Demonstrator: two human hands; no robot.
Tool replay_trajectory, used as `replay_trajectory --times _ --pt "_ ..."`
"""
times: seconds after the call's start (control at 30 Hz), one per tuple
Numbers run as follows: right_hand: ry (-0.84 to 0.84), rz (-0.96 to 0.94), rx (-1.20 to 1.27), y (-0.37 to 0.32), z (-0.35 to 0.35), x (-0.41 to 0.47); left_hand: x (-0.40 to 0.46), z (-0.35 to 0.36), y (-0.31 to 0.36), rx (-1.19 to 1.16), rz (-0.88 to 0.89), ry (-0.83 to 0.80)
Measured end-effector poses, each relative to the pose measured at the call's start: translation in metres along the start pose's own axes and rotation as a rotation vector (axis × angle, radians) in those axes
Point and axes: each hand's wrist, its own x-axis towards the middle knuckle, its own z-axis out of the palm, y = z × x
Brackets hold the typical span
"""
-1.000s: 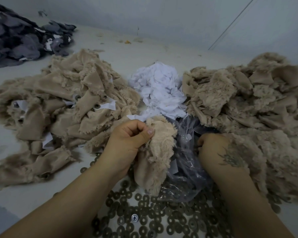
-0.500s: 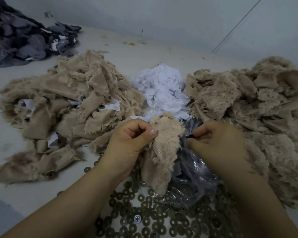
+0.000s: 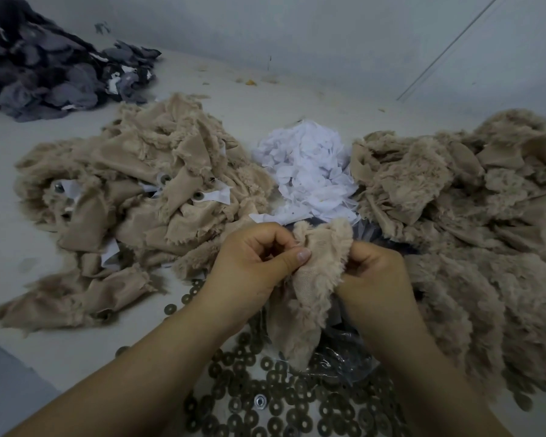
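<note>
A tan plush fabric piece [image 3: 316, 279] hangs between both hands at the middle of the view. My left hand [image 3: 252, 263] pinches its left edge with thumb and curled fingers. My right hand [image 3: 375, 272] grips its right edge with curled fingers. Whether anything small sits inside the right hand is hidden. Below the hands lie several dark ring-shaped washers [image 3: 265, 411] on the table, with one shiny metal piece [image 3: 260, 399] among them. A crumpled clear plastic bag [image 3: 350, 367] lies under the fabric.
A pile of tan fabric pieces with white patches [image 3: 145, 190] lies on the left, another tan plush pile [image 3: 473, 222] on the right. White paper-like scraps [image 3: 309, 171] sit between them. Dark grey fabric [image 3: 44, 74] is heaped far left. A wall [image 3: 328, 33] stands behind.
My right hand rose out of the plastic bag and moved left to the tan piece, now gripping its right edge. My left hand kept hold of the piece.
</note>
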Motion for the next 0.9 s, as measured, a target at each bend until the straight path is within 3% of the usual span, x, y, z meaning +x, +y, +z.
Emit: replay_trajectory --times 0.43,0.53,0.9 --pt "0.031 0.130 0.129 0.008 -0.003 0.003 0.001 0.002 0.005 0.176 0.051 0.018" --pt "0.044 0.059 0.043 0.008 -0.001 0.002 -0.001 0.005 0.007 0.204 0.059 -0.017" --pt "0.125 0.136 0.136 0.014 0.000 0.001 -0.002 0.006 0.009 0.013 -0.112 0.004"
